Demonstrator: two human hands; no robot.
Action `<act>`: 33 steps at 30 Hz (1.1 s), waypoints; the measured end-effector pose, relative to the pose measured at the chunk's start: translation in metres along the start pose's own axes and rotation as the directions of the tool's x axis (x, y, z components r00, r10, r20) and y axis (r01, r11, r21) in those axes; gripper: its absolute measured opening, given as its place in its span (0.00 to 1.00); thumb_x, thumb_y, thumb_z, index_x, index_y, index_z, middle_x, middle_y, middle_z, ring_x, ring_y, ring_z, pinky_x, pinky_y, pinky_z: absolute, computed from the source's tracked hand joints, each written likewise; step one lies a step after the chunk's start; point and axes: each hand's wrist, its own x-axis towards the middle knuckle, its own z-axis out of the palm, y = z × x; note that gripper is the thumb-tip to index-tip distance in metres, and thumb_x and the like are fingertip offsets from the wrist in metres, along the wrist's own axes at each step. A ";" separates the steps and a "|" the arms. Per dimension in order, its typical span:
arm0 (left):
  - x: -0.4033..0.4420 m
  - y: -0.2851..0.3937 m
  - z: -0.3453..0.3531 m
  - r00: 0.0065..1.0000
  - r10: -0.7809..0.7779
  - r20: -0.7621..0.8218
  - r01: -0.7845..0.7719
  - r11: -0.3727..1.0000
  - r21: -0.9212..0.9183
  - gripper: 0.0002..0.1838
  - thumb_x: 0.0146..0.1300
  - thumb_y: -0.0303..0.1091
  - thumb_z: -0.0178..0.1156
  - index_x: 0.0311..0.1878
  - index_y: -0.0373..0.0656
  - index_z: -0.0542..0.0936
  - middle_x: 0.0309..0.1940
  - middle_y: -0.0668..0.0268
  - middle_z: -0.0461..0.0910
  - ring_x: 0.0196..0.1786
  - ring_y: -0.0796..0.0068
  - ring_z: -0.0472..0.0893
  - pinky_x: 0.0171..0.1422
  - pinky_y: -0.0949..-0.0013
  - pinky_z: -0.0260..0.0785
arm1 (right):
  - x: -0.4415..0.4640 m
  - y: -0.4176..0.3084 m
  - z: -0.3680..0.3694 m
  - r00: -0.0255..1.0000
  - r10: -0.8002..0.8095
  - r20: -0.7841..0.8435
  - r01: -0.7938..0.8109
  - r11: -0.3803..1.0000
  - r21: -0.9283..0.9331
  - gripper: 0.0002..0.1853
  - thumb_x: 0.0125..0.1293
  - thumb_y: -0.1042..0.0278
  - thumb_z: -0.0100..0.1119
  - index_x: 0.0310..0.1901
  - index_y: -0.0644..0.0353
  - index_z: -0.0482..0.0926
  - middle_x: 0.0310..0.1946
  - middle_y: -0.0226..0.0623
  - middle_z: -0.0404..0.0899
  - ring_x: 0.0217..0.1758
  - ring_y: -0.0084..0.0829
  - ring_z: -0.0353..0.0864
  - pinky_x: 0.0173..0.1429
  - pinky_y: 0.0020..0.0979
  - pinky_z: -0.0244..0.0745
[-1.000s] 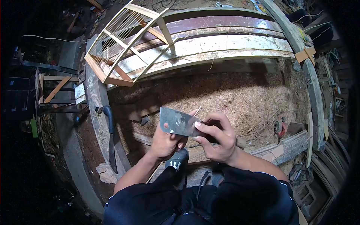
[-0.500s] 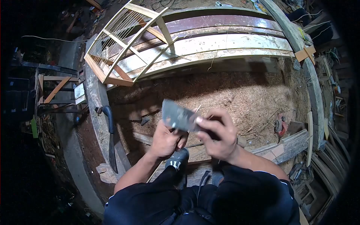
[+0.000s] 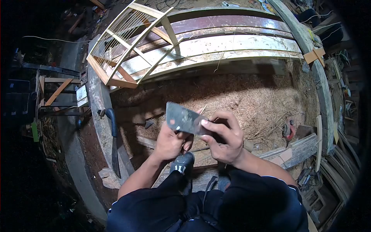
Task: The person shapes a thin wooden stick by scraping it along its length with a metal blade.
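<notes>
My right hand (image 3: 228, 139) pinches the right end of a flat, shiny grey metal plate (image 3: 181, 118) between thumb and fingers. The plate is tilted, with a few light spots near its left end. Just behind and below it, my left hand (image 3: 169, 143) has its fingers curled closed. The plate partly covers those fingers, so what they hold cannot be made out. The tip of a thin pale stick (image 3: 204, 108) shows above the plate's upper edge, near my right fingers.
A wooden frame with thin parallel rods (image 3: 127, 46) rests on the pale planks (image 3: 232, 46) at upper left. A dark-handled long knife (image 3: 112, 123) lies on the left beam. Shavings (image 3: 251, 100) cover the ground ahead; a red tool (image 3: 289, 130) is at right.
The metal plate was blurred by motion and now looks sharp, its tilt slightly different. Both hands stay in nearly the same place.
</notes>
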 end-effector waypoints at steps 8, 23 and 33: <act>0.000 -0.009 -0.007 0.992 0.054 0.110 -0.044 0.995 -0.092 0.14 0.80 0.39 0.56 0.49 0.35 0.79 0.18 0.71 0.71 0.17 0.82 0.68 0.21 0.75 0.60 | 0.005 0.000 -0.004 0.996 0.016 -0.090 -0.021 0.998 -0.052 0.21 0.54 0.76 0.78 0.50 0.63 0.85 0.46 0.44 0.76 0.37 0.32 0.81 0.37 0.32 0.78; -0.001 0.001 0.000 0.989 -0.028 0.144 0.030 0.999 -0.014 0.16 0.78 0.25 0.46 0.62 0.33 0.77 0.19 0.69 0.72 0.18 0.83 0.68 0.21 0.74 0.60 | 0.005 -0.006 -0.007 0.999 -0.047 0.023 0.048 0.999 -0.024 0.21 0.54 0.78 0.77 0.51 0.64 0.84 0.45 0.44 0.76 0.39 0.34 0.81 0.38 0.33 0.79; -0.001 0.005 0.006 0.998 -0.053 -0.046 0.051 0.998 -0.049 0.19 0.69 0.17 0.43 0.59 0.35 0.77 0.21 0.68 0.72 0.17 0.82 0.69 0.20 0.74 0.60 | 0.003 0.001 -0.001 1.000 -0.009 -0.020 0.009 1.000 -0.001 0.22 0.54 0.73 0.79 0.52 0.62 0.85 0.45 0.43 0.76 0.35 0.31 0.79 0.36 0.30 0.77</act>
